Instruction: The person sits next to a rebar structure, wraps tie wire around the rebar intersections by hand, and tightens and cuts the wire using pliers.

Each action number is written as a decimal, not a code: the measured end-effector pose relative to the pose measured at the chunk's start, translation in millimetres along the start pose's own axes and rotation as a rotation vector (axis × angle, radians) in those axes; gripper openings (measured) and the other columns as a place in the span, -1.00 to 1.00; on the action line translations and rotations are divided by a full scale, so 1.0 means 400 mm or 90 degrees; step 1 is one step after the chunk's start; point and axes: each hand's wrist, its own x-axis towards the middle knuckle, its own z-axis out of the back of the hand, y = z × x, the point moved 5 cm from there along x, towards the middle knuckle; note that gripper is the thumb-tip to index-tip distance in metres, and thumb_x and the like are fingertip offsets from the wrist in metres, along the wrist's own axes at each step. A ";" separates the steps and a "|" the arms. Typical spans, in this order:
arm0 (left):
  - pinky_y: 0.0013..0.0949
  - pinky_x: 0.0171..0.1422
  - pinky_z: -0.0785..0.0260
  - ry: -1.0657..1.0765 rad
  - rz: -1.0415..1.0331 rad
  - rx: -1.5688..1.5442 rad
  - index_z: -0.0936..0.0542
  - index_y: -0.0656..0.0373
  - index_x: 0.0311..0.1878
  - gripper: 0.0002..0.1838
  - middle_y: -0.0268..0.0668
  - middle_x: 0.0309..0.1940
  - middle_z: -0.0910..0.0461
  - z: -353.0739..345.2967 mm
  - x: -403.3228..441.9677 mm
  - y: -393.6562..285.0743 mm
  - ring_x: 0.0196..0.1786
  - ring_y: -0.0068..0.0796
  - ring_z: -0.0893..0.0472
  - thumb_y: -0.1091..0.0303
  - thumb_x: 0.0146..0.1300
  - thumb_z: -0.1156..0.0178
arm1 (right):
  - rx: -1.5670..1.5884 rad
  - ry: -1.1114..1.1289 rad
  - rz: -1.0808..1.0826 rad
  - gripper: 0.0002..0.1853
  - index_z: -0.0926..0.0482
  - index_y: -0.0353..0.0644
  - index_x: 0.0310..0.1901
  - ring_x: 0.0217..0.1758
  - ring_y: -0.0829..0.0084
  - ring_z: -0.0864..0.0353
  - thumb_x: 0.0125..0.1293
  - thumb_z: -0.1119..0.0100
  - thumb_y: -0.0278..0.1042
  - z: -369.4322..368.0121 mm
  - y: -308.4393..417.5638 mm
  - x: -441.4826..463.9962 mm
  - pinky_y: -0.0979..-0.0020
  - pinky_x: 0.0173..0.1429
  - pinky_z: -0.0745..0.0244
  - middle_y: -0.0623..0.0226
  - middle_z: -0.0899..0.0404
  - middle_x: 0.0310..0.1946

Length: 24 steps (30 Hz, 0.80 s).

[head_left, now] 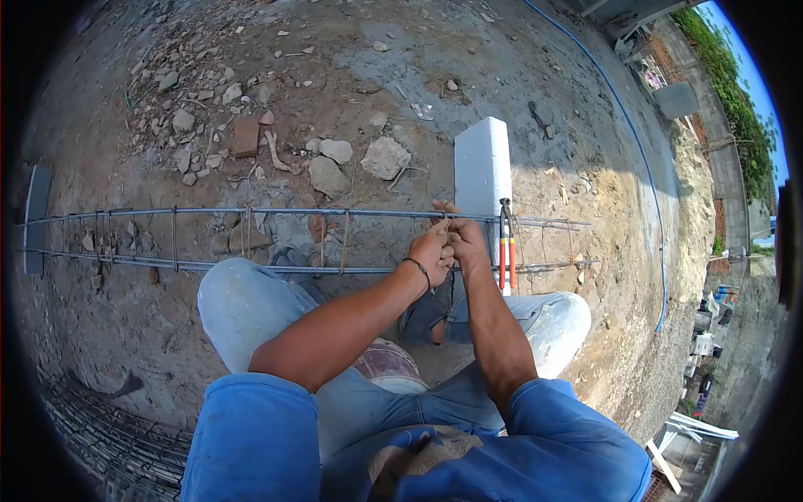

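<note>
A long rebar cage (192, 266) with rusty stirrups lies across in front of my knees. My left hand (430, 254), with a dark band at its wrist, is closed at the upper bar near the cage's right part. Against it, my right hand (465, 239) is also closed, fingers pinched at the same spot. A thin rusty strand shows by the fingertips, but what each hand grips is mostly hidden. Just right of my right hand, pincers (507, 251) with red and yellow handles rest upright against the bars, in front of a white block (483, 163) under the cage.
A grey block (35, 209) supports the cage's left end. Stones (386, 158) and a broken brick (246, 136) lie on the dirt beyond. A blue hose (623, 109) runs along the right. More rebar cages (109, 435) are stacked at lower left.
</note>
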 end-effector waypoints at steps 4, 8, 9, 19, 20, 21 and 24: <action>-0.59 -0.60 -0.07 -0.023 0.021 -0.025 -0.08 -0.09 0.63 -0.42 -0.43 -0.25 -0.53 -0.004 -0.002 -0.004 -0.60 -0.73 -0.23 0.43 0.60 0.19 | -0.379 -0.213 -0.054 -0.67 -0.66 -0.34 -0.06 -0.23 0.26 -0.71 0.16 -0.05 -0.77 0.024 0.059 -0.056 0.45 -0.35 -0.58 0.15 -0.70 -0.24; -0.59 -0.59 -0.08 -0.018 0.005 0.005 -0.02 -0.10 0.65 -0.40 -0.41 -0.22 -0.53 -0.007 -0.010 0.000 -0.60 -0.71 -0.22 0.40 0.61 0.18 | -1.018 -0.180 0.659 -0.80 -0.69 -0.35 -0.19 -0.33 0.12 -0.73 0.13 -0.38 -0.52 -0.141 0.195 -0.129 0.24 -0.18 -0.62 0.07 -0.74 -0.35; -0.59 -0.59 -0.08 -0.024 0.008 0.004 -0.01 -0.10 0.65 -0.39 -0.40 -0.22 -0.52 -0.007 -0.012 0.002 -0.60 -0.70 -0.22 0.39 0.61 0.17 | -1.019 -0.181 0.657 -0.80 -0.69 -0.35 -0.19 -0.33 0.12 -0.73 0.13 -0.38 -0.52 -0.152 0.212 -0.105 0.24 -0.18 -0.62 0.07 -0.74 -0.35; -0.59 -0.57 -0.08 0.059 0.040 -0.022 -0.29 -0.01 0.44 -0.60 -0.38 -0.26 -0.51 -0.007 -0.004 -0.007 -0.62 -0.70 -0.20 0.38 0.61 0.18 | -1.394 0.298 0.485 -0.91 -0.70 -0.26 -0.45 -0.26 -0.03 -0.68 0.04 -0.39 -0.43 -0.248 0.180 -0.048 0.09 -0.09 -0.54 0.04 -0.70 -0.36; -0.58 -0.58 -0.08 0.056 0.059 -0.028 -0.35 0.03 0.32 -0.69 -0.35 -0.26 -0.53 0.002 0.015 -0.020 -0.62 -0.69 -0.23 0.38 0.60 0.19 | -1.328 0.278 0.530 -0.91 -0.70 -0.26 -0.44 -0.27 -0.03 -0.67 0.03 -0.38 -0.43 -0.238 0.188 -0.074 0.07 -0.11 -0.53 0.06 -0.68 -0.38; -0.57 -0.60 -0.08 0.053 0.077 -0.029 -0.42 0.08 0.20 -0.75 -0.32 -0.25 -0.56 0.002 0.036 -0.043 -0.62 -0.68 -0.25 0.39 0.60 0.20 | -1.259 0.296 0.538 -0.91 -0.71 -0.26 -0.43 -0.32 -0.02 -0.64 0.06 -0.38 -0.44 -0.216 0.196 -0.085 0.05 -0.15 -0.50 0.10 -0.63 -0.44; -0.56 -0.64 -0.13 -0.128 0.072 -0.185 -0.44 0.15 0.07 -0.78 -0.18 -0.19 -0.63 -0.042 0.048 -0.141 -0.60 -0.64 -0.34 0.43 0.56 0.20 | -1.186 0.178 0.606 -0.92 -0.71 -0.25 -0.41 -0.35 -0.01 -0.59 0.10 -0.39 -0.44 -0.191 0.170 -0.148 0.05 -0.20 -0.46 0.12 -0.57 -0.47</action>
